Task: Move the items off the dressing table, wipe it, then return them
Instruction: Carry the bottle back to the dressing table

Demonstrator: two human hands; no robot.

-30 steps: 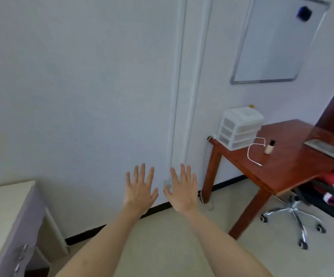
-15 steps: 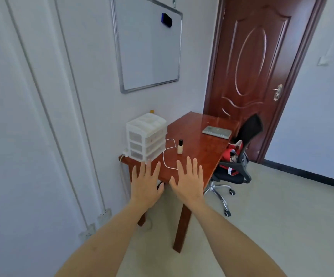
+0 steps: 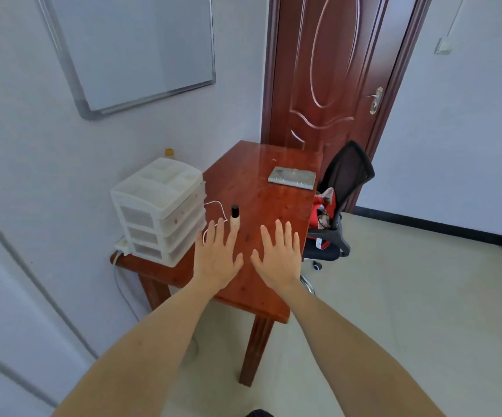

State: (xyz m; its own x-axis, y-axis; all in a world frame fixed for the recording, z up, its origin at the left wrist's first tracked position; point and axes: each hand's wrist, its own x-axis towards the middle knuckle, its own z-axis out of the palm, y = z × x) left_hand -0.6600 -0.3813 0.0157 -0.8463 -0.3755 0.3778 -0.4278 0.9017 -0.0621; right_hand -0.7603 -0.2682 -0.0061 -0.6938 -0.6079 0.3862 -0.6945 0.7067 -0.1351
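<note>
A reddish wooden dressing table (image 3: 273, 203) stands against the wall. On it sit a white plastic drawer organiser (image 3: 161, 210) at the left, a small bottle with a black cap (image 3: 235, 216), a white cable (image 3: 218, 206) and a flat grey device (image 3: 292, 177) at the far end. A yellow cap (image 3: 169, 152) shows behind the organiser. My left hand (image 3: 217, 257) and my right hand (image 3: 279, 256) are held out flat over the table's near end, fingers spread, holding nothing. The left fingertips overlap the bottle's base in view.
A black office chair (image 3: 344, 188) with red cloth on its seat stands at the table's right side. A brown door (image 3: 333, 73) is behind it. A whiteboard (image 3: 135, 49) hangs on the wall. Pale floor stretches to the right.
The view has swung right from a bare wall toward the table and drawn closer. Both hands stay spread and empty, now over the table's near end.
</note>
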